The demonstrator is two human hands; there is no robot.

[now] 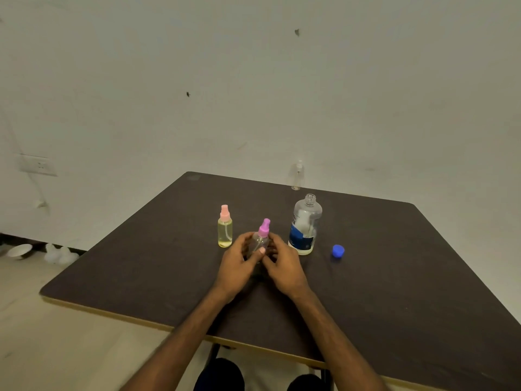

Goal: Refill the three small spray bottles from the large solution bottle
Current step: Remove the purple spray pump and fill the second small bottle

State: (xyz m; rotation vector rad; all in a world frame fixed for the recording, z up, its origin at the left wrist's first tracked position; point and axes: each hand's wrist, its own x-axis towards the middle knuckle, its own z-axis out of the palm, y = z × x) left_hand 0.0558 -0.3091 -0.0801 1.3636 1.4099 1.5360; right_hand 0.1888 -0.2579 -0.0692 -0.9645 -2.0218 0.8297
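A small clear spray bottle with a purple sprayer top (263,231) is held between both hands over the dark table (394,277). My left hand (238,262) grips its body from the left and my right hand (282,263) curls round it from the right. To the left stands a spray bottle with a pink top (225,227) holding yellowish liquid. The large solution bottle (304,225) stands uncapped to the right, its level low. Its blue cap (337,251) lies on the table beside it. A third, clear spray bottle (297,176) stands at the far edge.
The table's far edge meets a pale wall with a socket (38,165) at the left. A white bowl (19,251) and white objects (60,253) lie on the floor at the left. My knees (222,373) show under the near edge.
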